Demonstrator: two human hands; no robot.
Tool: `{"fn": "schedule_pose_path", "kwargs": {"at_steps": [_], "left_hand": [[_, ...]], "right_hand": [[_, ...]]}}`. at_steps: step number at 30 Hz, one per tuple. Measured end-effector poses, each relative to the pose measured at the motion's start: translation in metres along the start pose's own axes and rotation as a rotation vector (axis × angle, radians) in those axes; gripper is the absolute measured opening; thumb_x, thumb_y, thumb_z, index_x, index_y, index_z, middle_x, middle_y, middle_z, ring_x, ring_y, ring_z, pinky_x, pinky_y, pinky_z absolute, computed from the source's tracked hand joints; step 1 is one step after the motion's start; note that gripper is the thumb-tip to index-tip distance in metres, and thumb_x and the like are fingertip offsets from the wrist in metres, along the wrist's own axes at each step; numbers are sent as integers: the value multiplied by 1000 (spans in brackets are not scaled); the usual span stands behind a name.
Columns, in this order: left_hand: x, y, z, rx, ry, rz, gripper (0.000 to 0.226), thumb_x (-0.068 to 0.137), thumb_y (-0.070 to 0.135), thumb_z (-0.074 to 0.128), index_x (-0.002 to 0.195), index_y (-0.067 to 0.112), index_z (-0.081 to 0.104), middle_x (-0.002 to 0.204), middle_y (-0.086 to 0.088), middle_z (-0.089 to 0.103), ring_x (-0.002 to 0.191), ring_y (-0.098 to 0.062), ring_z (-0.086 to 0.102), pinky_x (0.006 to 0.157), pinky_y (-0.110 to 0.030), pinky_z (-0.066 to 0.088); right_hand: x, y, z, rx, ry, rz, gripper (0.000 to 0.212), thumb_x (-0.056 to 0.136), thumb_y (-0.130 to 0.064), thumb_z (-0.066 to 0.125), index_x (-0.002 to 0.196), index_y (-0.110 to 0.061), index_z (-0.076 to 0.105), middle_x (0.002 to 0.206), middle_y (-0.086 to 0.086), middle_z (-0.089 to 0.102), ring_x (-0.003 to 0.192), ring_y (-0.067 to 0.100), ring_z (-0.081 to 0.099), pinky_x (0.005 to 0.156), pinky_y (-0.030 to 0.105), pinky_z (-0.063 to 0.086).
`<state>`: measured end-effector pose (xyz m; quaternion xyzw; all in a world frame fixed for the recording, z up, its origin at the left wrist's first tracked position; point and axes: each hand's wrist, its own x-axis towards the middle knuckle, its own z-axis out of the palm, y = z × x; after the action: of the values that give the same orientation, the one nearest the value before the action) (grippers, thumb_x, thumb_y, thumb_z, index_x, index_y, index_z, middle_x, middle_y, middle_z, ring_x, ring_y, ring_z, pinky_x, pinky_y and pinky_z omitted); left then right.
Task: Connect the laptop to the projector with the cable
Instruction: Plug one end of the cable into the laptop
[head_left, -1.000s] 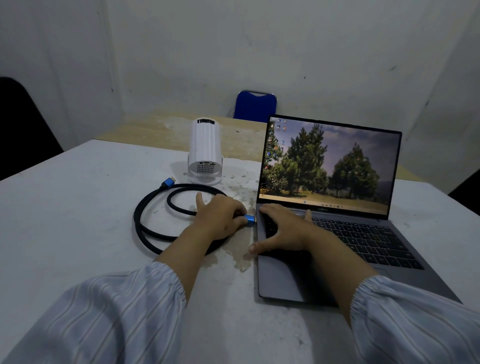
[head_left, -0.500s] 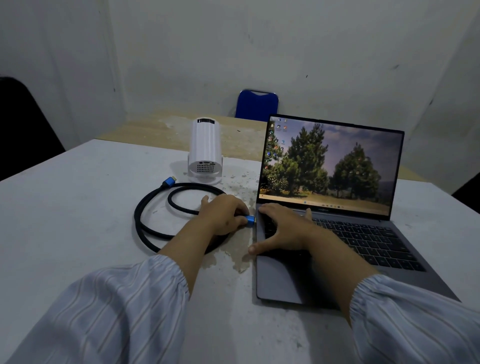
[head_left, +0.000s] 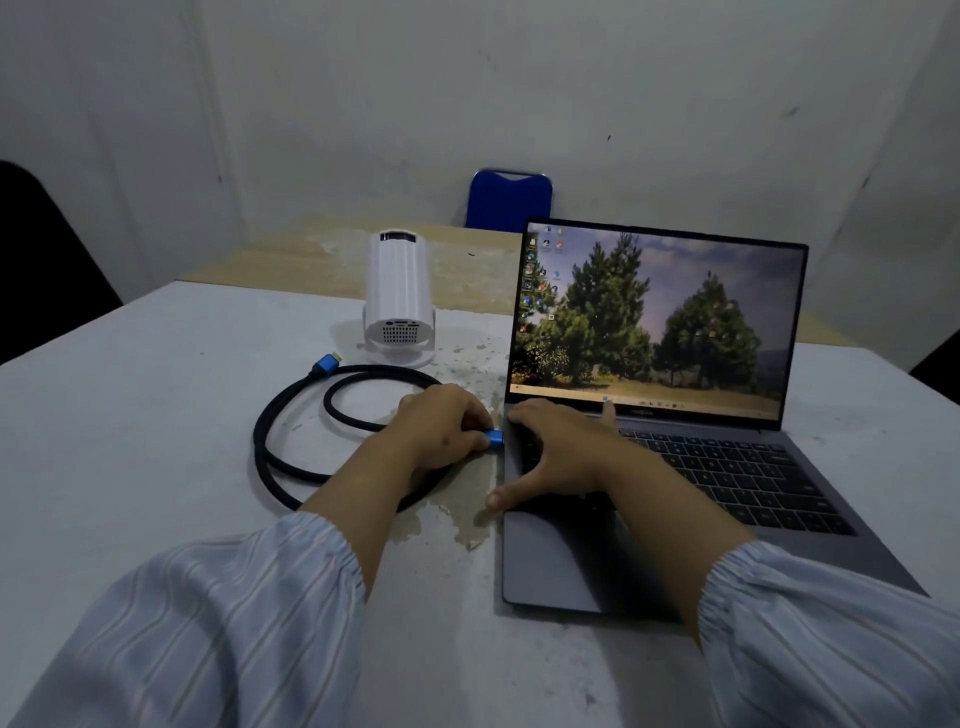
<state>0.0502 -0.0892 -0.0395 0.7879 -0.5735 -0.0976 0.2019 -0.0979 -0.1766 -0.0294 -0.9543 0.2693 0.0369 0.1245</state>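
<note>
An open grey laptop (head_left: 571, 566) stands on the white table (head_left: 130, 415), its screen showing trees. My left hand (head_left: 436, 426) grips the blue plug (head_left: 494, 439) of a black braided cable (head_left: 275, 457), held right against the laptop's left edge. The cable lies coiled on the table, and its other blue plug (head_left: 326, 365) rests free just left of the white cylindrical projector (head_left: 397, 296), which shows its ports at the near end. My right hand (head_left: 556, 457) lies flat on the laptop's left keyboard corner, thumb at the edge.
A blue chair back (head_left: 509, 200) shows behind a wooden table (head_left: 467, 270) at the far side. Worn, flaking patches (head_left: 467, 525) mark the table beside the laptop. Dark shapes sit at both room edges.
My left hand has curled tighter on the blue plug and pressed it closer to the laptop's left edge. My right hand and the coil stay put.
</note>
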Motion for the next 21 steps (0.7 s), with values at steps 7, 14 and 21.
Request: {"fn": "schedule_pose_path", "kwargs": {"at_steps": [7,14,21], "left_hand": [[-2,-3,4,54,42,-16,28,82,34,59,108,30,68,113,4,70,106,-19,59,93,-42,46],[-3,-3,1,78,30,-24,27,83,37,58,108,32,68,115,4,69,110,-21,56,100,-50,38],[-15,-19,6,-18,159,-29,34,86,45,49,117,32,59,110,9,65,110,-15,54,109,-57,23]], "right_hand": [[0,3,4,15,21,-4,116,44,-85,56,141,-30,25,155,-9,22,141,20,19,103,71,-12],[-4,0,6,34,7,20,118,46,-85,55,144,-31,19,158,-8,15,144,18,11,101,72,-16],[0,-10,-3,70,60,58,88,53,-81,56,120,-25,51,131,-4,52,126,21,41,103,73,-9]]}}
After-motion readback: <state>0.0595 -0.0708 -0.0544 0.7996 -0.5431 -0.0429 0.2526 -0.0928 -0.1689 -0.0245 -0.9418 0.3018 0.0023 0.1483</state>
